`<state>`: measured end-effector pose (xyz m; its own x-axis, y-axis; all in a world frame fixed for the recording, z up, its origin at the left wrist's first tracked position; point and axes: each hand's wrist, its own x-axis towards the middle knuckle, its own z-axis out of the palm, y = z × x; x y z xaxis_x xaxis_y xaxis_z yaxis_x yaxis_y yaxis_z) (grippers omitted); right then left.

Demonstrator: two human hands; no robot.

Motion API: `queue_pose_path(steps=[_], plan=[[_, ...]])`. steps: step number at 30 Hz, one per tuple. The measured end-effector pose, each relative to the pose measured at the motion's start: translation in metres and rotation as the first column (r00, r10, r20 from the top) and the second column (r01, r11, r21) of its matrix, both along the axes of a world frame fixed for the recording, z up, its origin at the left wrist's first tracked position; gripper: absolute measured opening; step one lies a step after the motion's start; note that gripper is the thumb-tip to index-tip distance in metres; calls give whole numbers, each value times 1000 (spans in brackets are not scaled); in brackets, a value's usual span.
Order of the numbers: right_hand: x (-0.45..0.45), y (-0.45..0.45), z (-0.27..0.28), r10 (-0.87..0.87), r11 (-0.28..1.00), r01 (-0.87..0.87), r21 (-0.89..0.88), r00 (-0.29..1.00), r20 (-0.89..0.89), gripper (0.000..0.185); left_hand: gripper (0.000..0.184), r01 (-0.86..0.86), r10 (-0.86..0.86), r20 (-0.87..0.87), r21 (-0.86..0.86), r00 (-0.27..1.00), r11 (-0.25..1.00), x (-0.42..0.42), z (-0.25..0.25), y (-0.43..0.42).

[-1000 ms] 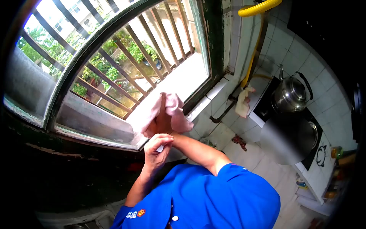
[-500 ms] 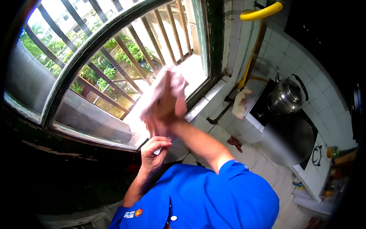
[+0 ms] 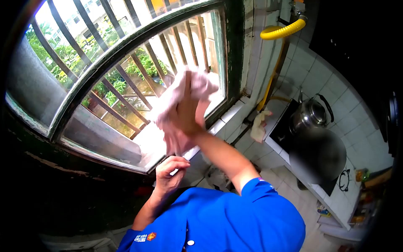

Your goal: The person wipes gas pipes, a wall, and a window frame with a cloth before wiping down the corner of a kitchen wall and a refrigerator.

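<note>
A pale pink cloth (image 3: 172, 107) lies bunched against the lower window pane (image 3: 126, 96). My right hand (image 3: 184, 117) grips it from behind, arm stretched forward, with folds covering most of the fingers. Just below the cloth's hanging end, my left hand (image 3: 169, 175) is closed with its fingers curled together. A small whitish patch shows between those fingers, but what they hold I cannot make out. The cloth's lower edge meets the left fingertips or passes just behind them.
Around the pane runs a dark, peeling window frame (image 3: 235, 54), with bars (image 3: 138, 75) and plants outside. To the right, a metal kettle (image 3: 310, 113) stands on a stove beside a blurred round shape (image 3: 319, 155). A yellow hose (image 3: 285, 31) hangs above a crumpled pale cloth (image 3: 259, 126).
My right hand and the pink cloth have shifted slightly up and right across the pane. The left hand stays nearly in place, and the view has turned a little.
</note>
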<state>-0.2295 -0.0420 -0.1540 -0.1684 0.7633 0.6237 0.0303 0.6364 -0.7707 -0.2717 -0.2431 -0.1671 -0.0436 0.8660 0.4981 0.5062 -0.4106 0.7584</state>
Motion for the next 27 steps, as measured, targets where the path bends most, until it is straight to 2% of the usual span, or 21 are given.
queue_pose_path(steps=[1,2,4,6,7,9,11,12,14,15,16,17,18,19,20,22,24,25,27], plan=[[19,12,43,155,955,-122,-270,982,106,83,24,-2,2,1,6,1000,1000,0,-1,1],[1,42,40,-236,928,274,251,956,-173,79,23,8,-8,13,-2,1000,1000,1,-3,0],[-4,66,34,-81,996,94,13,911,-404,72,23,21,-21,33,-15,999,1000,2,-4,-2],[-21,36,0,-177,983,179,-36,887,-426,72,23,24,-24,22,-1,999,1000,1,-7,-1],[-15,4,-8,-253,922,308,234,938,-238,78,24,30,-30,8,0,1000,1000,0,-8,-2],[-16,-34,-28,-116,947,105,305,993,16,86,24,34,-34,0,-2,999,999,-3,-7,-1],[-23,-10,-22,-66,942,85,325,995,-72,91,24,21,-21,-5,-14,1000,1000,-3,-6,-1],[-13,10,4,-121,952,114,284,993,10,93,23,31,-31,1,-11,1000,999,-2,-4,-2],[-10,45,59,-219,974,217,59,975,22,78,23,38,-38,10,-6,999,999,0,3,-5],[-5,60,81,-158,987,162,4,967,-201,72,23,39,-39,11,9,999,999,-1,-2,-6],[-3,58,91,-102,994,107,-1,936,-336,67,23,37,-37,11,17,999,999,-1,-3,-8],[-7,46,91,-60,997,74,20,918,-392,62,24,37,-37,9,28,999,999,-2,-2,-8],[-14,24,84,-27,996,55,69,934,-357,57,24,39,-40,25,44,999,998,-3,-2,-10],[-25,-4,63,-83,969,111,222,988,-129,61,24,14,-16,26,46,1000,999,-5,-1,-10],[-33,-32,37,-177,916,129,379,980,94,64,24,12,-13,19,46,1000,999,-6,0,-12],[-32,-57,9,-134,785,-50,618,959,248,78,24,5,-6,29,46,1000,999,-5,5,-17],[-26,-40,14,-81,698,-45,714,987,141,74,24,-3,3,0,107,1000,994,-11,3,-18],[-26,-27,35,-193,705,94,703,979,63,61,24,-10,14,-26,145,1000,989,-13,1,-22],[-31,-5,71,-7,917,50,396,994,-109,55,24,-35,37,-21,120,999,992,-15,2,-30]])
